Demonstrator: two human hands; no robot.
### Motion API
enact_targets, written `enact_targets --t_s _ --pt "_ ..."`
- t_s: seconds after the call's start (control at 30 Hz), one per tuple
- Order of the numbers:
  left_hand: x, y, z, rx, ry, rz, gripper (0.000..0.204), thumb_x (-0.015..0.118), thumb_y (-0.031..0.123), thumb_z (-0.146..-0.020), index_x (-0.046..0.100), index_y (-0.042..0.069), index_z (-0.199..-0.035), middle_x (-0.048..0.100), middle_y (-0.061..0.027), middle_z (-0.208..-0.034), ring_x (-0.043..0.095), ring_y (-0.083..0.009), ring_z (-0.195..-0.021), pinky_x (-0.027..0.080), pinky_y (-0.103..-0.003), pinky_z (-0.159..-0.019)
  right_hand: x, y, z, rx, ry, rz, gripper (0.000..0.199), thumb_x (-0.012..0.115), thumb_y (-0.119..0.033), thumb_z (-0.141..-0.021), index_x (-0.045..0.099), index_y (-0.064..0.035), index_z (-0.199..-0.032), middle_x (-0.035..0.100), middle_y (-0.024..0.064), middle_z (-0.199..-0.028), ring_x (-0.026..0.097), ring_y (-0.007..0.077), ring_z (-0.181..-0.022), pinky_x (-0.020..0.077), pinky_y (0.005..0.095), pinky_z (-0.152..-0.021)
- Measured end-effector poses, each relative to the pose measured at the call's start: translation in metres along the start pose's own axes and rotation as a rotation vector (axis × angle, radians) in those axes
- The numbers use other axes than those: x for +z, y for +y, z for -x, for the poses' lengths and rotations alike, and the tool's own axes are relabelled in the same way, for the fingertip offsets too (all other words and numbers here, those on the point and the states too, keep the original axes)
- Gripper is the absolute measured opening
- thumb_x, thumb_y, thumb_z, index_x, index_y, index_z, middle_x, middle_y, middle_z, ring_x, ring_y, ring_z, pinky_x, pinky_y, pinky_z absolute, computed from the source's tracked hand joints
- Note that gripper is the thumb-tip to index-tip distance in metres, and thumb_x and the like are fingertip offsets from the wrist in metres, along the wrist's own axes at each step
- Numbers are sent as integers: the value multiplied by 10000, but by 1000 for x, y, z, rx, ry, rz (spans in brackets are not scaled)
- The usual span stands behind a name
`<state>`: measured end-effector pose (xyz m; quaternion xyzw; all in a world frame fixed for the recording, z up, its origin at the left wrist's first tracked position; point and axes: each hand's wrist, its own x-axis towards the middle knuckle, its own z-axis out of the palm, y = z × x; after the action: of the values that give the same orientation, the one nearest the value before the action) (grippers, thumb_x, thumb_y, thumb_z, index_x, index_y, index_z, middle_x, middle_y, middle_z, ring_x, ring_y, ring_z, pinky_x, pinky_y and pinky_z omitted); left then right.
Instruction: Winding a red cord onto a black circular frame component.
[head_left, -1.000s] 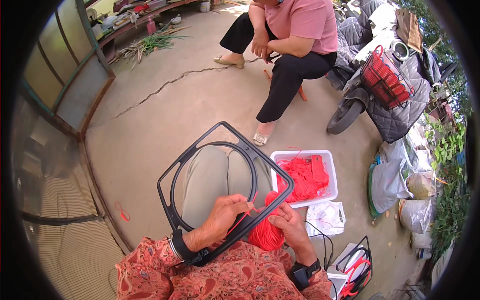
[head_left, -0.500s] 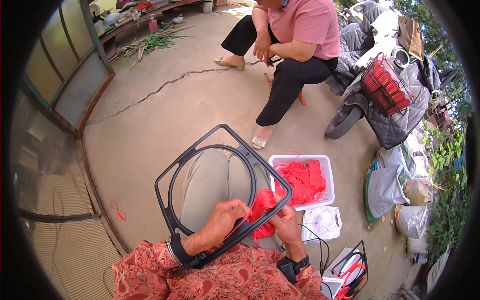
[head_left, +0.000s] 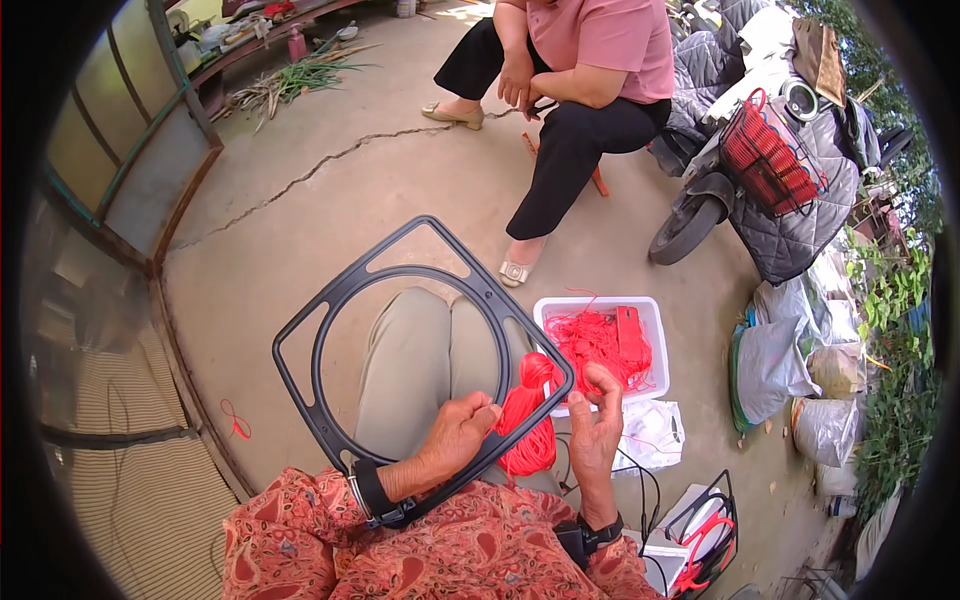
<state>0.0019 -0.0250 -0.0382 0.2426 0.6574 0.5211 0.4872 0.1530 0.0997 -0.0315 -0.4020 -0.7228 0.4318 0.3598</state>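
A black plastic frame with a large round opening lies tilted over my lap. My left hand is closed on its inner edge, the forearm lying across its lower side. A bundle of red cord hangs beside my left fingertips, against the frame's right side and partly behind it. My right hand is just right of the frame's corner, fingers curled, thumb and forefinger apart. I make out nothing in it, though a thin cord there could be lost against the red behind.
A white tub of tangled red cord stands at right, a white plastic bag nearer me. More black frames with red cord lie at lower right. Ahead sits a person in a pink top; a covered vehicle and sacks stand right.
My right hand has come off the red cord bundle and the frame, moving right and up. The frame has shifted up and left; the bundle now hangs lower in fuller view.
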Motion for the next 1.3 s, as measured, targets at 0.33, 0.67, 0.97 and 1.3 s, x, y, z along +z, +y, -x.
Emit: enact_targets --t_s 0.33,0.67,0.97,1.3 --pt "-1 3 4 121 34 -57 229 526 196 -967 584 5 -856 498 24 -675 442 -66 -643 380 -259 -569 22 -20 -3 -149 -174 107 310 778 -154 -733 629 4 -954 407 229 -1428 375 375 -1317 292 458 -1082" --pt "-7 10 6 94 -78 29 240 523 210 -982 613 15 -876 560 34 -727 476 -53 -657 409 -230 -601 -19 -84 -10 -75 -74 -598 383 635 -203 -851 478 42 -1100 648 150 -882 652 266 -883 458 468 -956" --pt "-7 20 15 -73 -142 231 97 618 113 -900 601 22 -932 598 35 -749 498 -24 -675 411 -206 -596 -91 -163 -33 -214 -183 -1158 371 467 -315 -1015 357 13 -1149 444 70 -727 438 133 -425 375 240 -327" --pt "4 9 21 328 -46 -374 323 650 271 -891 552 -28 -822 553 -180 -597 560 -310 -534 434 -404 -520 -39 -220 -66 -274 -378 -1105 334 359 -310 -1049 370 8 -1150 429 59 -779 422 114 -472 389 228 -370"
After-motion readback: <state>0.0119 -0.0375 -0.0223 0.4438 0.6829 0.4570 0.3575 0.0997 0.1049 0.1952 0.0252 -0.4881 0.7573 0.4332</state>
